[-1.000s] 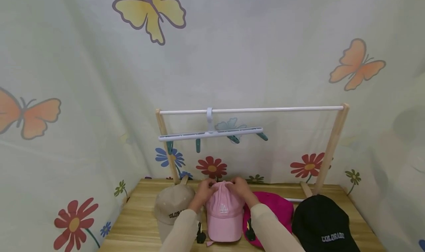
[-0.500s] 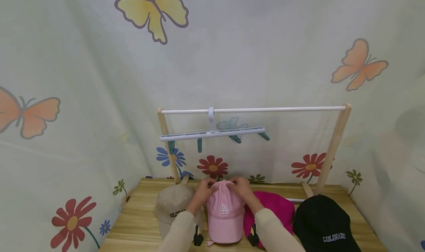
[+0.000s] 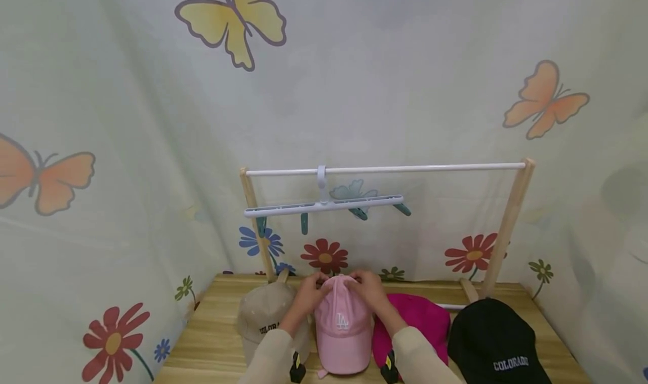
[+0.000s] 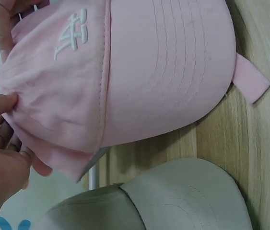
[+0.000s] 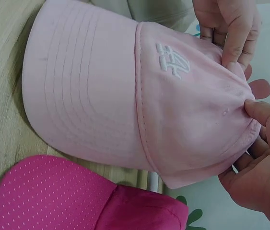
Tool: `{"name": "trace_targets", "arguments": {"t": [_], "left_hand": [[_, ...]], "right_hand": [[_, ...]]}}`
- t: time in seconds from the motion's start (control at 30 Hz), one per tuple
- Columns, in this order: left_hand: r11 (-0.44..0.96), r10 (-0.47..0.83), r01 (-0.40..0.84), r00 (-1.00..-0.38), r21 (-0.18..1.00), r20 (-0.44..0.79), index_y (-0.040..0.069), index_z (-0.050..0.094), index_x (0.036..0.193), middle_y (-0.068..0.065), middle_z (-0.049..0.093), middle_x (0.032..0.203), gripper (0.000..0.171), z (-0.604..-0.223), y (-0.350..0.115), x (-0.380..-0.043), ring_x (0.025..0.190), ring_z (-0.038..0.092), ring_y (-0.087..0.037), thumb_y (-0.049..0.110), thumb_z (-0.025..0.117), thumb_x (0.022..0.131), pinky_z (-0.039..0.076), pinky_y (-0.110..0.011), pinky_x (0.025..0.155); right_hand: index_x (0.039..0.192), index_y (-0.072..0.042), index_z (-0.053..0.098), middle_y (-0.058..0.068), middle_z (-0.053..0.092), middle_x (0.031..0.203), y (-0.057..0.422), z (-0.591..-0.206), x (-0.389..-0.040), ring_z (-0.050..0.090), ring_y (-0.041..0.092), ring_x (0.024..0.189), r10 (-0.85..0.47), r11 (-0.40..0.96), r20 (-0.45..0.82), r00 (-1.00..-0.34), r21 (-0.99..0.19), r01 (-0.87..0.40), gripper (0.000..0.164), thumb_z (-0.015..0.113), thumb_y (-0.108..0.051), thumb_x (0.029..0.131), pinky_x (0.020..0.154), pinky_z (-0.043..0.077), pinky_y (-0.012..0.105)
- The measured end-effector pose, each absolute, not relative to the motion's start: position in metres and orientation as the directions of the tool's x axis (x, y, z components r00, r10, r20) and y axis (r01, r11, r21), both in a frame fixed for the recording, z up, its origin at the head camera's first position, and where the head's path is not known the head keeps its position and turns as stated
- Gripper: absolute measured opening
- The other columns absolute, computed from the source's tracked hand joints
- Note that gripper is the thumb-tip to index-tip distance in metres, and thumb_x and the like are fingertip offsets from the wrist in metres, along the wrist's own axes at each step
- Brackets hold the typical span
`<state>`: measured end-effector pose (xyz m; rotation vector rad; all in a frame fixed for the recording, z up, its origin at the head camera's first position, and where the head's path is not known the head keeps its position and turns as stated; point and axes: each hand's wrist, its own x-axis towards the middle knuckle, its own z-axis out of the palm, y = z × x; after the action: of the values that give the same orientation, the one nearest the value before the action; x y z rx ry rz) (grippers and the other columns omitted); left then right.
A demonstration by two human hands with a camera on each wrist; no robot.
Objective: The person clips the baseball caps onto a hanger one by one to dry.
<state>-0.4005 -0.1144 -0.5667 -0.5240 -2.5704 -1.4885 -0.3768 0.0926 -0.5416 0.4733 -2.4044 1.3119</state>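
A light pink baseball cap (image 3: 344,316) with white "LA" lettering is upright over the wooden table, its brim toward me. My left hand (image 3: 310,294) pinches the left side of its crown, thumb on the front and fingers behind. On the other side my right hand (image 3: 370,292) pinches the crown in the same way. Both wrist views show the thumbs pressing creases into the fabric of the pink cap (image 4: 139,72). A strap end (image 4: 251,79) sticks out past the brim. A beige cap (image 3: 263,311) lies left of it, a magenta cap (image 3: 417,322) right.
A black cap (image 3: 493,339) sits at the far right of the table (image 3: 202,339). Behind the caps stands a rack with wooden posts and a white rod (image 3: 430,168). From the rod hangs a white hanger (image 3: 324,205) with several green clips (image 3: 304,223).
Both hands keep their hold on the pink cap, which has shifted very slightly toward me. The forearms have spread a little apart; the rest stays in place.
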Motion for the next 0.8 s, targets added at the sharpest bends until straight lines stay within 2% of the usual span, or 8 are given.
{"name": "trace_targets", "arguments": {"t": [0.17, 0.27, 0.4, 0.57, 0.8], "left_hand": [[0.450, 0.227, 0.380, -0.924, 0.808, 0.308, 0.003, 0.067, 0.104, -0.008, 0.069, 0.100, 0.011, -0.564, -0.112, -0.397, 0.093, 0.064, -0.019, 0.012, 0.066, 0.099, 0.055, -0.033, 0.081], [0.445, 0.223, 0.402, -0.915, 0.800, 0.335, 0.001, 0.068, 0.104, -0.010, 0.070, 0.100, 0.012, -0.563, -0.112, -0.392, 0.094, 0.064, -0.021, 0.012, 0.067, 0.099, 0.056, -0.033, 0.082], [0.435, 0.211, 0.412, -0.911, 0.801, 0.354, -0.001, 0.069, 0.103, -0.010, 0.070, 0.099, 0.014, -0.562, -0.111, -0.386, 0.090, 0.065, -0.020, 0.012, 0.067, 0.099, 0.056, -0.030, 0.079], [0.410, 0.206, 0.418, -0.908, 0.810, 0.365, -0.002, 0.071, 0.104, -0.011, 0.071, 0.098, 0.016, -0.559, -0.109, -0.382, 0.089, 0.065, -0.019, 0.013, 0.066, 0.100, 0.054, -0.026, 0.077], [0.401, 0.207, 0.436, -0.900, 0.806, 0.384, -0.001, 0.072, 0.103, -0.012, 0.072, 0.097, 0.018, -0.554, -0.110, -0.376, 0.087, 0.066, -0.019, 0.015, 0.066, 0.100, 0.055, -0.027, 0.076]], "right_hand": [[0.095, 0.000, 0.076, 0.010, 0.075, 0.091, 0.092, -0.537, -0.372, 0.068, 0.026, 0.085, -0.074, 0.503, 0.410, -0.909, -0.772, -0.389, 0.014, 0.073, -0.014, 0.090, 0.074, 0.057, 0.042], [0.095, -0.002, 0.076, 0.009, 0.075, 0.092, 0.092, -0.536, -0.371, 0.068, 0.026, 0.086, -0.064, 0.519, 0.370, -0.927, -0.781, -0.347, 0.012, 0.075, -0.013, 0.090, 0.075, 0.056, 0.040], [0.095, -0.005, 0.076, 0.006, 0.075, 0.092, 0.092, -0.534, -0.368, 0.068, 0.022, 0.084, -0.066, 0.530, 0.361, -0.930, -0.777, -0.339, 0.011, 0.077, -0.014, 0.090, 0.074, 0.056, 0.037], [0.098, -0.005, 0.076, 0.007, 0.075, 0.094, 0.092, -0.529, -0.361, 0.069, 0.023, 0.086, -0.076, 0.531, 0.364, -0.928, -0.773, -0.347, 0.013, 0.076, -0.015, 0.090, 0.074, 0.057, 0.038], [0.098, -0.007, 0.076, 0.005, 0.075, 0.093, 0.093, -0.525, -0.356, 0.068, 0.019, 0.083, -0.082, 0.529, 0.357, -0.931, -0.776, -0.344, 0.011, 0.075, -0.016, 0.092, 0.072, 0.056, 0.035]]}}
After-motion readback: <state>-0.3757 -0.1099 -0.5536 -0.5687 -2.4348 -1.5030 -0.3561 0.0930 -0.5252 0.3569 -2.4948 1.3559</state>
